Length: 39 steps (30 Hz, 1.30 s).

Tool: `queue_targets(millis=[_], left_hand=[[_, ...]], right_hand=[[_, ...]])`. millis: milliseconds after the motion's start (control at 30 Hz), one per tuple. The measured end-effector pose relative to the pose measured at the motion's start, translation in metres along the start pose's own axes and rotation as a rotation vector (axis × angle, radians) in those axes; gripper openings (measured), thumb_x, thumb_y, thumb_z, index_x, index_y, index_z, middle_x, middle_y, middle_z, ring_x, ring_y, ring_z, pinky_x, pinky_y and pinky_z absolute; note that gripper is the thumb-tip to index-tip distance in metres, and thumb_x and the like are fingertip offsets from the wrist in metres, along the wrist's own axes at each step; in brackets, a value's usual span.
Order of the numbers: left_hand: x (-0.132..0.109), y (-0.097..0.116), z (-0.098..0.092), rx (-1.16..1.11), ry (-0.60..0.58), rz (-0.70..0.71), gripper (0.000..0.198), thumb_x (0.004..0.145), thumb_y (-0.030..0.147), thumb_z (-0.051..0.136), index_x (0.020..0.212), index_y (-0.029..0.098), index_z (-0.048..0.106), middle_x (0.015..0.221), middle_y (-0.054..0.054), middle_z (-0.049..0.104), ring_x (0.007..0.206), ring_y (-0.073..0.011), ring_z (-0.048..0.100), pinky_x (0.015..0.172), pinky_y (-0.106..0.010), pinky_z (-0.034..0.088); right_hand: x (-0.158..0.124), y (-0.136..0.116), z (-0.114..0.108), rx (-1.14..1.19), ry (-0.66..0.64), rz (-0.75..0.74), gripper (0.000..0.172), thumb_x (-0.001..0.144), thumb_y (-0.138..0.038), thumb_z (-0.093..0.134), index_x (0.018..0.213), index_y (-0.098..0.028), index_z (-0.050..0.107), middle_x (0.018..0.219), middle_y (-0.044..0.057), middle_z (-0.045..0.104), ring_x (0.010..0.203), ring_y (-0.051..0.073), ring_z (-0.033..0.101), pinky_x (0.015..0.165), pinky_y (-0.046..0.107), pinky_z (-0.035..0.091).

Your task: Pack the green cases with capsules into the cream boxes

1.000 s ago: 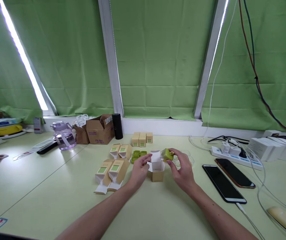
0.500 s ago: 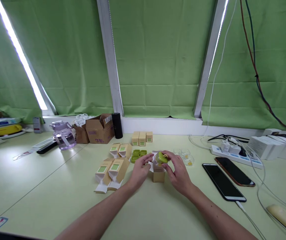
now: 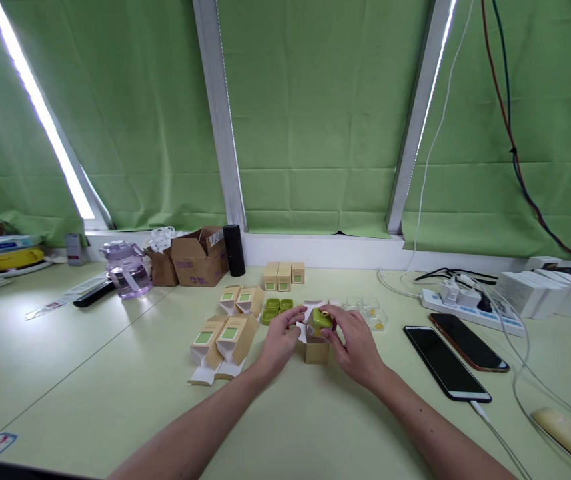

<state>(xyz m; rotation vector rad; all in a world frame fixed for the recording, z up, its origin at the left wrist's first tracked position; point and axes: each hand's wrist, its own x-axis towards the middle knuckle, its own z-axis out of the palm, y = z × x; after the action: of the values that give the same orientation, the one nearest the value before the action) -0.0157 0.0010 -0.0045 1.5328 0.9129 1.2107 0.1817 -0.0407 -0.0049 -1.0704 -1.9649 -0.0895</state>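
My right hand (image 3: 352,340) pinches a small clear jar with a green lid (image 3: 322,319) that has a little loop on top. The jar sits tilted in the mouth of an open small cardboard box (image 3: 318,353), which stands upright with its white flaps spread. My left hand (image 3: 281,340) is at the box's left side, fingertips closed at the flap there. Just beyond the left hand are several green lids (image 3: 279,307). Several clear jars (image 3: 371,312) rest behind the right hand.
Open tan boxes (image 3: 235,333) with green labels lie left of my hands. Closed boxes (image 3: 284,275) stand at the back. To the right are two phones (image 3: 448,363), a power strip (image 3: 475,312) and white cables. A purple jug (image 3: 128,270) and a brown carton (image 3: 199,259) stand at left.
My right hand has lowered the green-lidded jar slightly and moved it left, further into the box's opening. My left hand has hardly moved.
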Motion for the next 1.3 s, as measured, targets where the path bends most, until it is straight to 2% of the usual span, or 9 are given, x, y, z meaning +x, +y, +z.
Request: queue_targets(millis=[133, 333, 733, 967, 1100, 1300], left_hand=[[0.000, -0.001, 0.000, 0.012, 0.013, -0.012, 0.054, 0.070, 0.009, 0.056, 0.121, 0.012, 0.071, 0.114, -0.014, 0.076, 0.113, -0.0273, 0.068, 0.097, -0.035, 0.052], [-0.001, 0.002, 0.000, 0.025, 0.023, -0.015, 0.055, 0.069, 0.008, 0.055, 0.121, 0.012, 0.071, 0.114, -0.014, 0.075, 0.114, -0.0269, 0.067, 0.095, -0.034, 0.052], [-0.002, 0.004, 0.000, 0.007, 0.018, -0.007, 0.055, 0.068, 0.007, 0.055, 0.120, 0.013, 0.072, 0.111, -0.013, 0.076, 0.114, -0.0273, 0.067, 0.095, -0.034, 0.053], [-0.002, 0.004, 0.001, 0.019, 0.016, -0.017, 0.056, 0.068, 0.007, 0.054, 0.122, 0.012, 0.071, 0.115, -0.014, 0.076, 0.113, -0.0267, 0.068, 0.097, -0.035, 0.052], [-0.002, 0.003, 0.001, 0.018, 0.016, -0.005, 0.056, 0.068, 0.007, 0.054, 0.121, 0.012, 0.072, 0.117, -0.014, 0.076, 0.114, -0.0268, 0.068, 0.099, -0.036, 0.051], [-0.001, 0.002, 0.000, 0.008, 0.015, 0.000, 0.055, 0.068, 0.008, 0.056, 0.120, 0.013, 0.073, 0.113, -0.013, 0.076, 0.114, -0.0272, 0.068, 0.099, -0.036, 0.052]], right_hand=[[-0.001, 0.000, 0.001, -0.014, 0.011, -0.039, 0.035, 0.097, -0.019, 0.054, 0.131, -0.023, 0.052, 0.126, 0.009, 0.072, 0.103, 0.026, 0.069, 0.087, 0.040, 0.046], [-0.003, -0.002, 0.000, 0.004, -0.002, -0.026, 0.033, 0.092, -0.019, 0.058, 0.125, -0.023, 0.053, 0.118, 0.009, 0.073, 0.097, 0.026, 0.069, 0.089, 0.042, 0.046], [-0.005, -0.005, 0.001, 0.004, -0.063, 0.020, 0.029, 0.086, -0.020, 0.060, 0.115, -0.023, 0.056, 0.108, 0.009, 0.071, 0.092, 0.027, 0.063, 0.080, 0.041, 0.046], [-0.003, -0.005, 0.005, 0.010, -0.046, 0.002, 0.011, 0.096, -0.018, 0.051, 0.102, -0.023, 0.059, 0.104, 0.007, 0.073, 0.086, 0.024, 0.061, 0.077, 0.038, 0.046], [-0.002, -0.003, 0.009, 0.023, -0.024, 0.010, 0.017, 0.102, -0.020, 0.045, 0.102, -0.024, 0.061, 0.104, 0.007, 0.074, 0.091, 0.025, 0.062, 0.079, 0.039, 0.047], [-0.001, -0.002, 0.013, 0.015, -0.010, 0.021, 0.017, 0.103, -0.021, 0.047, 0.097, -0.024, 0.063, 0.100, 0.006, 0.073, 0.087, 0.023, 0.061, 0.077, 0.037, 0.048]])
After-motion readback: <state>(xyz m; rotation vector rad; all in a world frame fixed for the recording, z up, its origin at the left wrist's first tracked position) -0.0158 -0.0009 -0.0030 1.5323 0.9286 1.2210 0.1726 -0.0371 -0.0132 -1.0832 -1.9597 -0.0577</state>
